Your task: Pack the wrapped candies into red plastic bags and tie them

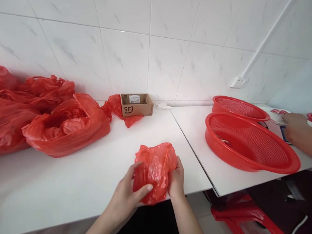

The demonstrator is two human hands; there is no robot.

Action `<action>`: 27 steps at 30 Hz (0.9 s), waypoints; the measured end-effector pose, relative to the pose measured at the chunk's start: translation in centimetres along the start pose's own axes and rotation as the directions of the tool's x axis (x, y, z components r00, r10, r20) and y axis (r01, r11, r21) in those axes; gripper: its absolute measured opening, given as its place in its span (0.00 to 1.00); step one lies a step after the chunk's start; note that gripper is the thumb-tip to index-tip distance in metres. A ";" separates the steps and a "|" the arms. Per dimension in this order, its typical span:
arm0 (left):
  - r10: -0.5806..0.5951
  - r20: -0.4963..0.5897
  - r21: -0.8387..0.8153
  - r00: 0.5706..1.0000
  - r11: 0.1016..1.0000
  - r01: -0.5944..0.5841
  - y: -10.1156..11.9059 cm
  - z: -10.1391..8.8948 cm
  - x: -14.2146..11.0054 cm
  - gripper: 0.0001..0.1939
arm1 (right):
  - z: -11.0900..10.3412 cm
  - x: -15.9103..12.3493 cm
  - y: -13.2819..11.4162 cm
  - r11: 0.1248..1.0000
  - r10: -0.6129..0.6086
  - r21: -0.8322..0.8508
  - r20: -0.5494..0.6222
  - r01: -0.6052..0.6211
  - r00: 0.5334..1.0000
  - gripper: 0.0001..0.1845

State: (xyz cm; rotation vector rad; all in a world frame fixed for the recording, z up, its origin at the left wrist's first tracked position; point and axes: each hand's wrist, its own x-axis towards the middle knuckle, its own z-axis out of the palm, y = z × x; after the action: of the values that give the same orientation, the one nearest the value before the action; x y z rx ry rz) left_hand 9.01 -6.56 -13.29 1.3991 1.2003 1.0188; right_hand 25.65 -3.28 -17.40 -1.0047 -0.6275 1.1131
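A crumpled red plastic bag (154, 171) sits at the white table's (80, 183) near edge, clasped between both hands: left hand (125, 198) closed on its left side, right hand (176, 180) gripping its right.

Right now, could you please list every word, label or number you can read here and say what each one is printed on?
"SF": dark red letters on the front of the small cardboard box by the wall.
White label on top of that box: print too small to read.
Red-and-white card near the other person's hand: blurred, unreadable.
The red plastic bag in the left hand and right hand: no print visible.
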 end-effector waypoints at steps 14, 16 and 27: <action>-0.210 -0.229 -0.862 0.950 0.498 -0.097 0.9 -9.0 3.5 0.16 | -0.9 1.0 0.1 0.999 -0.011 0.035 0.156 0.006 0.988 0.15; -0.134 -0.243 -0.815 0.961 0.565 -0.128 0.6 -8.7 3.1 0.27 | -1.4 1.3 -0.8 0.998 0.052 0.032 0.226 -0.060 0.973 0.14; 0.071 -0.115 0.544 0.991 0.839 0.004 -0.6 -7.0 1.8 0.33 | -3.9 1.1 -4.6 0.945 0.328 -0.157 0.449 -0.289 0.831 0.15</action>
State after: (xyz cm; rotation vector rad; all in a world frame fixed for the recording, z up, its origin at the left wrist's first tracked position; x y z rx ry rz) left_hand 2.36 -3.67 -12.83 1.8151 1.6575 0.8306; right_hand 31.27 -4.06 -15.06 -0.9286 -0.9277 1.6591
